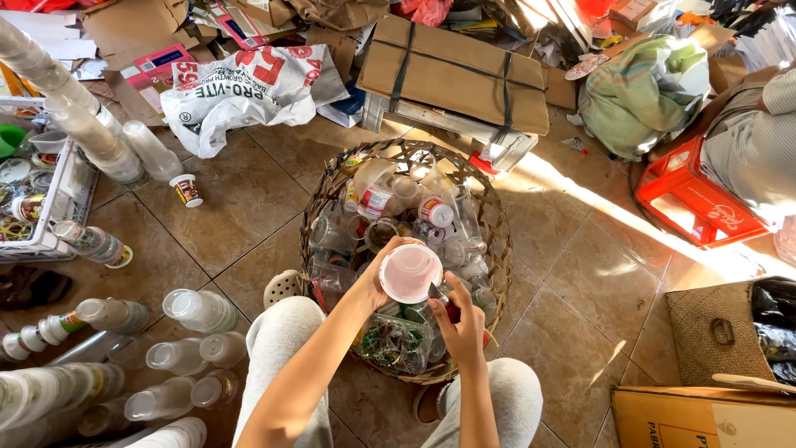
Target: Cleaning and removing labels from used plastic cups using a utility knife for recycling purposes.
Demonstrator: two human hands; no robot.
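Head view, looking down at a seated person's knees and a round wicker basket (pixel 497 217) on a brown tiled floor (pixel 249 207). The left hand (pixel 375 280) holds a clear plastic cup (pixel 409 272) with a pinkish inside above the basket's near half, its mouth turned up toward the camera; the fingers wrap around the cup's side and rim. The right hand (pixel 461 328) sits just beside the cup on its lower right, fingers pressed together on a small blade (pixel 437 292) with a red handle, the metal tip touching the cup's rim. The basket is filled with mixed clear cups and small printed pots.

To the person's left lie long nested stacks of clear cups (pixel 166 357) on the floor, with a white wire crate (pixel 58 199) of lids behind them. Beyond the basket lie a white printed sack (pixel 249 91) and a flattened cardboard bundle (pixel 456 75) bound with dark straps. At right sit a red plastic crate (pixel 696 207) and a woven bag (pixel 717 332); another person's striped sleeve (pixel 759 141) shows at the upper right edge.
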